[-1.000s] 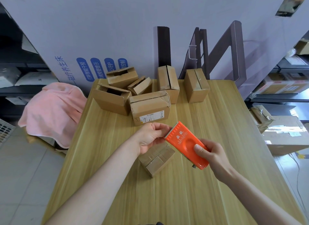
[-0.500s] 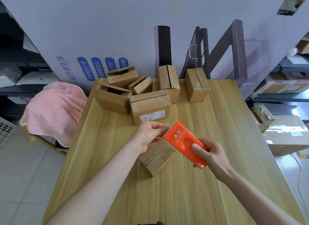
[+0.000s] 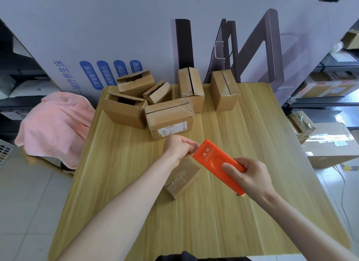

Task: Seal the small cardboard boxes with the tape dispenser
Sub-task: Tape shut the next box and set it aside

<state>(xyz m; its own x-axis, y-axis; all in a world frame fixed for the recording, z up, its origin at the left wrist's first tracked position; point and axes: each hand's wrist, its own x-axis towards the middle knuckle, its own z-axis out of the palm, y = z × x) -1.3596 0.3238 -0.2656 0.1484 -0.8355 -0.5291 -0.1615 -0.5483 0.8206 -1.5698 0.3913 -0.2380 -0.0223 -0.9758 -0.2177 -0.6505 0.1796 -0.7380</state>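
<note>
An orange tape dispenser [image 3: 213,161] is held above the wooden table [image 3: 223,212], with my right hand [image 3: 250,177] gripping its lower end. My left hand [image 3: 179,147] pinches at the dispenser's toothed front edge, fingers closed; the tape itself is too thin to make out. Just below both hands a small closed cardboard box [image 3: 181,178] lies on the table. Several more small cardboard boxes [image 3: 169,118] stand grouped at the table's far end, two of them with their flaps open.
A large white cardboard sheet [image 3: 116,37] with blue print leans behind the table. A pink cloth [image 3: 54,122] is draped over something at the left. Shelves and cartons [image 3: 328,142] stand at the right. The near half of the table holds nothing but my arms.
Both hands with the dispenser have dropped slightly toward the small box. My left fingers have closed tighter at the dispenser's toothed edge.
</note>
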